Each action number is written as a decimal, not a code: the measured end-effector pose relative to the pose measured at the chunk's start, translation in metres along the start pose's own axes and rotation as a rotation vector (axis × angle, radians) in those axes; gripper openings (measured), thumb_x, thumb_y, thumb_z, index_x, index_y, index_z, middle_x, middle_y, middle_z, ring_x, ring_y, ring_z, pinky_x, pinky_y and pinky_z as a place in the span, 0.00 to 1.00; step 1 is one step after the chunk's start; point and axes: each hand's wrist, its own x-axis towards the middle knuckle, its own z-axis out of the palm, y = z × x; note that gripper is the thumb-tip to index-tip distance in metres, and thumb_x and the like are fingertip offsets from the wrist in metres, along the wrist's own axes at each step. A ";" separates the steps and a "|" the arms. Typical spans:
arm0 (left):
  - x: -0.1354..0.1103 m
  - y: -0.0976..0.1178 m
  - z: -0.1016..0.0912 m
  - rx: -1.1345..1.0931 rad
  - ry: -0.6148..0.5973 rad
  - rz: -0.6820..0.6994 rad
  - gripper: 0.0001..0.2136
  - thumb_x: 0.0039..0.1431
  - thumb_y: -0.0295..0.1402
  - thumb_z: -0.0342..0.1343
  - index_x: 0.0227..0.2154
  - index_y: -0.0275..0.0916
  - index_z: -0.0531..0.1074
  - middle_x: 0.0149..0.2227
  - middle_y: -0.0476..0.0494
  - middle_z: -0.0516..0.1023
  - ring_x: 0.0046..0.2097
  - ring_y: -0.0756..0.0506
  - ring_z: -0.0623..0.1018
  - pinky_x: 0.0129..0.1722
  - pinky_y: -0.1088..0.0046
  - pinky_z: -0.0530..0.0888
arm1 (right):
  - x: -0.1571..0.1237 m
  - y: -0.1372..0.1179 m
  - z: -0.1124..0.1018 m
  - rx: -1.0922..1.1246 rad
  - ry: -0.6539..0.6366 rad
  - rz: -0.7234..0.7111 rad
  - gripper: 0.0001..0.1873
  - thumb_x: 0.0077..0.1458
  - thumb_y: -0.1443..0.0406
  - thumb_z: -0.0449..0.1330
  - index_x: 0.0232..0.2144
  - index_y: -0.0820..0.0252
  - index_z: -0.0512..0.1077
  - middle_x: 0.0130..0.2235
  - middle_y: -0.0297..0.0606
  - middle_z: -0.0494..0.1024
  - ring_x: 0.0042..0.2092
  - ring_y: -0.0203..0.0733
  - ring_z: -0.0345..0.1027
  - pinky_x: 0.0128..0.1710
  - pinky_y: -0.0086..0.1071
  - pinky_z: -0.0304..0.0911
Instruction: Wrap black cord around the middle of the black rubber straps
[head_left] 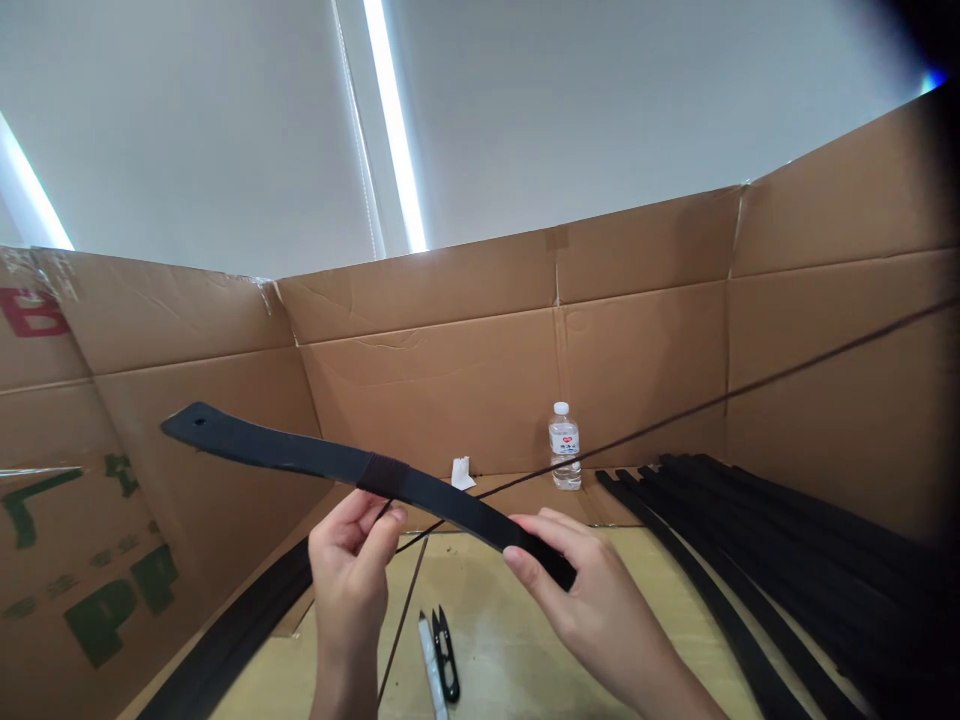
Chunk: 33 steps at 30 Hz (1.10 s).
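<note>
A long, curved black strip (292, 448) with a small hole near its far-left end is held up at a slant over the table. Dark cord is wound round it in a tight band (382, 474). My right hand (581, 580) grips the strip's lower right part between thumb and fingers. Just under the wound band, my left hand (351, 555) is closed in a pinch on the dark cord (652, 425). One length of cord runs up to the right, passing behind the strip; another hangs down towards the table's front.
Black thread snips (445, 655) and a pale pen-like tool (432, 665) lie on the table (510, 640). More black strips (720, 560) are piled at right, others (247, 620) at left. A water bottle (565, 447) and crumpled white paper (463, 473) stand by the cardboard wall (435, 390).
</note>
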 end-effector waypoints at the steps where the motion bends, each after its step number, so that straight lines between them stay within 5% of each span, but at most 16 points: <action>1: -0.001 0.001 0.001 -0.035 -0.007 -0.002 0.12 0.44 0.36 0.62 0.24 0.32 0.68 0.17 0.54 0.50 0.20 0.58 0.50 0.18 0.80 0.48 | 0.000 0.000 0.001 -0.016 0.013 -0.014 0.15 0.61 0.57 0.53 0.42 0.59 0.73 0.38 0.37 0.74 0.40 0.40 0.68 0.40 0.34 0.63; 6: -0.002 -0.002 0.003 -0.027 0.081 -0.022 0.21 0.49 0.40 0.62 0.18 0.34 0.56 0.18 0.54 0.47 0.20 0.58 0.50 0.18 0.81 0.48 | 0.000 0.001 0.004 -0.054 0.094 -0.055 0.12 0.60 0.59 0.55 0.40 0.59 0.72 0.38 0.37 0.74 0.41 0.40 0.68 0.41 0.34 0.62; 10: -0.005 -0.003 0.006 -0.060 0.093 -0.046 0.25 0.49 0.41 0.63 0.18 0.35 0.51 0.19 0.55 0.45 0.20 0.59 0.50 0.18 0.82 0.48 | 0.003 -0.002 -0.002 -0.026 0.015 0.063 0.11 0.57 0.57 0.57 0.35 0.59 0.72 0.35 0.37 0.74 0.38 0.41 0.67 0.37 0.33 0.60; 17: -0.003 0.007 0.011 -0.205 0.205 -0.009 0.27 0.50 0.42 0.62 0.18 0.35 0.48 0.20 0.55 0.40 0.20 0.58 0.48 0.17 0.82 0.48 | 0.002 -0.006 -0.018 0.646 -0.661 0.228 0.19 0.62 0.58 0.53 0.50 0.64 0.64 0.30 0.36 0.71 0.30 0.32 0.64 0.31 0.26 0.59; 19: 0.000 0.007 0.009 -0.213 0.220 -0.014 0.27 0.50 0.42 0.63 0.18 0.35 0.48 0.20 0.55 0.40 0.20 0.58 0.48 0.17 0.81 0.49 | 0.000 -0.007 -0.018 0.770 -0.734 0.247 0.22 0.64 0.57 0.52 0.55 0.63 0.61 0.29 0.33 0.67 0.26 0.30 0.61 0.26 0.24 0.59; 22: 0.002 0.007 0.007 -0.202 0.256 -0.006 0.27 0.49 0.42 0.64 0.18 0.35 0.48 0.20 0.55 0.40 0.20 0.59 0.48 0.18 0.81 0.48 | -0.003 -0.012 -0.017 0.614 -0.605 0.213 0.22 0.65 0.59 0.50 0.60 0.55 0.59 0.29 0.31 0.64 0.25 0.28 0.59 0.25 0.22 0.60; 24: 0.000 0.010 0.007 -0.178 0.276 -0.005 0.27 0.48 0.41 0.64 0.17 0.35 0.48 0.20 0.55 0.41 0.20 0.59 0.49 0.18 0.81 0.48 | -0.004 -0.016 -0.017 0.403 -0.473 0.125 0.20 0.65 0.62 0.51 0.59 0.50 0.62 0.34 0.33 0.69 0.35 0.32 0.66 0.38 0.26 0.65; 27: -0.005 0.018 0.007 -0.150 0.289 -0.027 0.19 0.48 0.41 0.64 0.20 0.31 0.62 0.20 0.55 0.44 0.20 0.59 0.50 0.19 0.82 0.48 | -0.003 -0.019 -0.015 0.155 -0.347 -0.046 0.21 0.64 0.66 0.52 0.57 0.44 0.65 0.47 0.33 0.71 0.53 0.35 0.62 0.56 0.30 0.55; 30: -0.010 0.028 0.004 -0.128 0.313 -0.067 0.19 0.48 0.43 0.63 0.34 0.30 0.75 0.20 0.55 0.44 0.20 0.60 0.50 0.19 0.84 0.49 | -0.003 -0.017 -0.013 -0.020 -0.341 -0.106 0.24 0.64 0.68 0.50 0.60 0.40 0.61 0.48 0.33 0.70 0.48 0.36 0.65 0.49 0.32 0.61; 33: -0.013 0.034 0.000 -0.146 0.271 -0.115 0.21 0.44 0.46 0.64 0.36 0.33 0.76 0.19 0.55 0.43 0.20 0.59 0.50 0.19 0.85 0.51 | -0.003 -0.014 -0.014 -0.083 -0.335 -0.125 0.25 0.64 0.66 0.51 0.60 0.38 0.59 0.44 0.34 0.68 0.43 0.36 0.66 0.44 0.32 0.63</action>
